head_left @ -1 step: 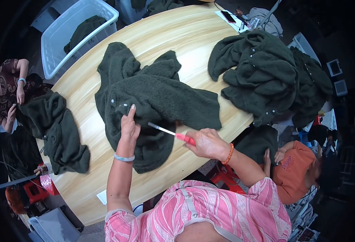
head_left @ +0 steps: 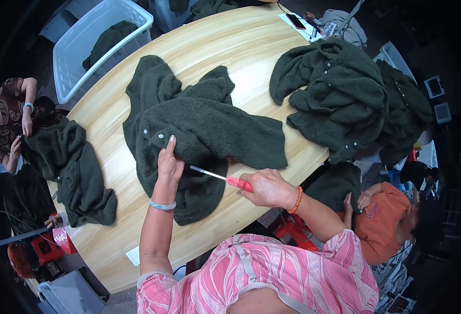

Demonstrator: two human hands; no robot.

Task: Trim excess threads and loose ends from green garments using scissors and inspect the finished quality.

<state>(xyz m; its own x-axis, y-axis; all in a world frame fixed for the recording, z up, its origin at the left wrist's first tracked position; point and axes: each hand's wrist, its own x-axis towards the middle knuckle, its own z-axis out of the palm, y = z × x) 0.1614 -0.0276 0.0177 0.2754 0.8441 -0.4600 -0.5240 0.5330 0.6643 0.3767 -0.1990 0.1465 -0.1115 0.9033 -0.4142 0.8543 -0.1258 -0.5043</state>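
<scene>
A dark green fleecy garment (head_left: pixel 204 115) lies spread and rumpled on the table before me, with pale buttons (head_left: pixel 161 136) along one edge. My left hand (head_left: pixel 170 163) is closed on the garment's edge, thumb up just below a button. In my right hand (head_left: pixel 270 187) is a red-handled tool (head_left: pixel 238 183) with a thin straight metal shaft, like a screwdriver. The shaft points left towards my left hand, its tip over the cloth beside my fingers. Whether the tip touches the cloth I cannot tell.
More dark green garments are heaped at the right of the wooden table (head_left: pixel 251 36). A co-worker at the left handles another garment (head_left: pixel 86 178); a person in orange (head_left: pixel 382 222) sits at the right. Beyond the far-left edge stands a clear plastic bin (head_left: pixel 65 63). A phone (head_left: pixel 295 21) lies at the back.
The tool has shifted slightly left and down with my right hand. The button by my left thumb has moved a little and turned more towards view.
</scene>
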